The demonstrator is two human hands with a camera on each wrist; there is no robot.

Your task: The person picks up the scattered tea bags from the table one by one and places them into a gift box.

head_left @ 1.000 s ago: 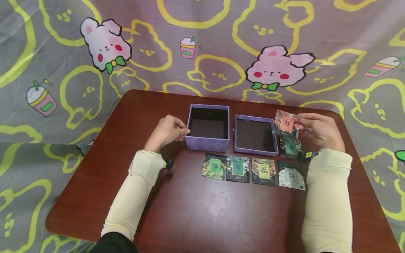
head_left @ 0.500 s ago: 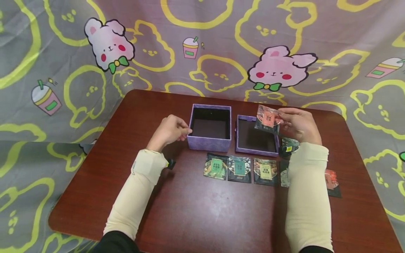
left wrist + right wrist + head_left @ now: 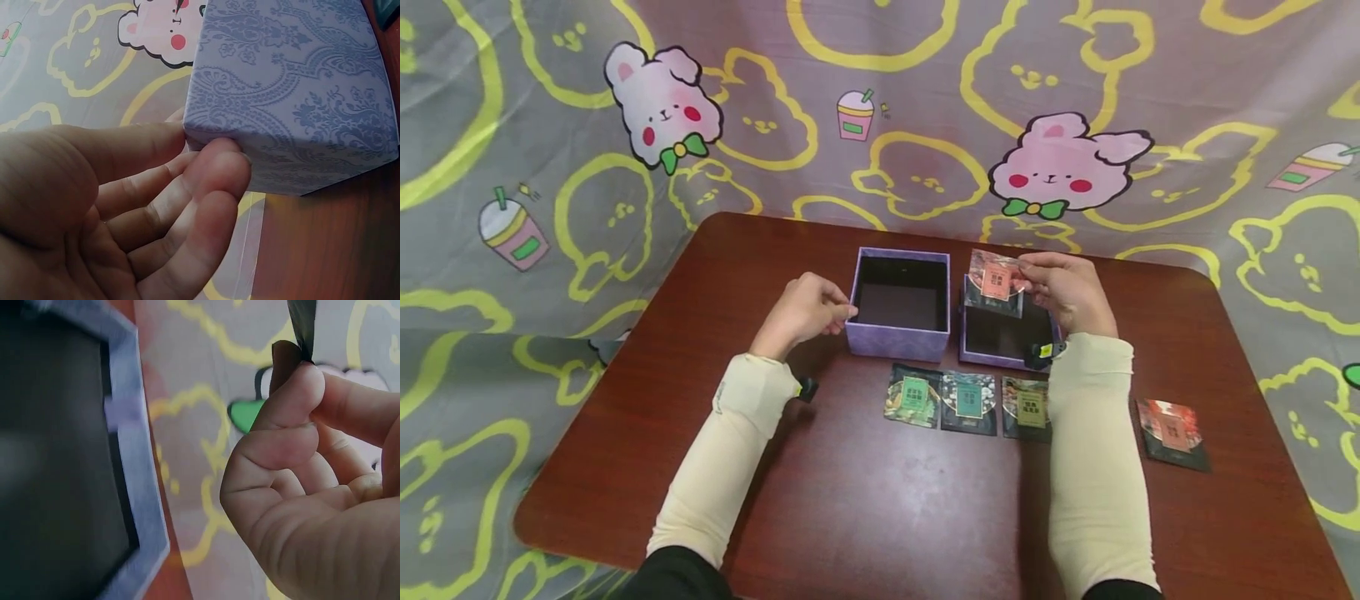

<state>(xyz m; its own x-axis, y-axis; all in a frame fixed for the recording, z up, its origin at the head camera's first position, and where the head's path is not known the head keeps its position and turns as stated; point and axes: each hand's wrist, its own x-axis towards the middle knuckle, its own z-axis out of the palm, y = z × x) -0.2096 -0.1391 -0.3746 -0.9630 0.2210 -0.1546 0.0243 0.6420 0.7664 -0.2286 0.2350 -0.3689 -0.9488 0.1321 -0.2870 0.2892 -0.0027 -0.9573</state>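
My right hand [image 3: 1070,292] pinches a tea sachet [image 3: 995,283] with a red label by its right edge, above the shallow purple lid [image 3: 1011,333]. In the right wrist view the sachet [image 3: 305,325] shows only as a dark thin edge between thumb and index finger. My left hand [image 3: 805,315] holds the near left corner of the deep purple box [image 3: 898,340], thumb and fingertips at its edge. The box's damask-patterned wall [image 3: 281,81] fills the upper part of the left wrist view. Its black interior holds nothing visible.
Nearer me lie a green-label sachet [image 3: 912,396], a teal-label one [image 3: 970,402] and a yellow-label one [image 3: 1028,408], partly behind my right sleeve. Another red-label sachet [image 3: 1174,433] lies at right. A cartoon-printed cloth [image 3: 917,75] hangs behind the table [image 3: 880,517].
My right hand has carried the red-label sachet leftward from right of the lid to over it. The right sleeve has uncovered a red-label sachet on the table. My left hand stays at the box.
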